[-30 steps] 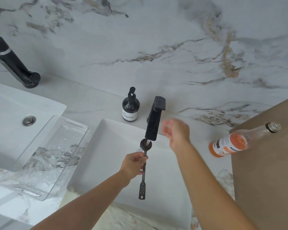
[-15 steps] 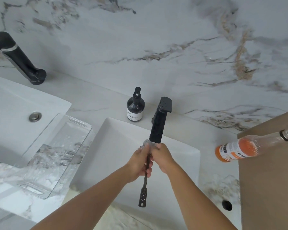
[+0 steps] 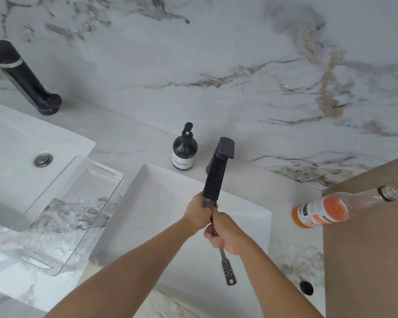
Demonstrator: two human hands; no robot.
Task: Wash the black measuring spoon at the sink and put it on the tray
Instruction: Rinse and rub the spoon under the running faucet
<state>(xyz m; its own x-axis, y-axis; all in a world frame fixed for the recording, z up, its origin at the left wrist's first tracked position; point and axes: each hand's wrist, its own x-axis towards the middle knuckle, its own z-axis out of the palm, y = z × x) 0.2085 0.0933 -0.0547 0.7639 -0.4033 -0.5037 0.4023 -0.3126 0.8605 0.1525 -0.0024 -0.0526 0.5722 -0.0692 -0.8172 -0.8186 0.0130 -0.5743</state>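
The black measuring spoon (image 3: 226, 269) hangs over the white sink (image 3: 161, 203), its perforated handle end pointing down toward me. Its bowl is up under the spout of the black faucet (image 3: 217, 171) and is hidden by my fingers. My left hand (image 3: 197, 213) grips the spoon near the bowl. My right hand (image 3: 225, 235) is wrapped around the handle just below it, and the two hands touch. The clear tray (image 3: 55, 226) sits left of the sink, bridging the counter between the two basins.
A dark soap pump bottle (image 3: 184, 150) stands behind the sink. An orange drink bottle (image 3: 324, 210) stands on the counter to the right, beside a brown surface (image 3: 365, 249). A second sink (image 3: 14, 143) with its black faucet (image 3: 25, 81) is at far left.
My right hand came down from beside the faucet, joined the left on the spoon, then slid down the handle. The spoon's bowl stayed under the spout.
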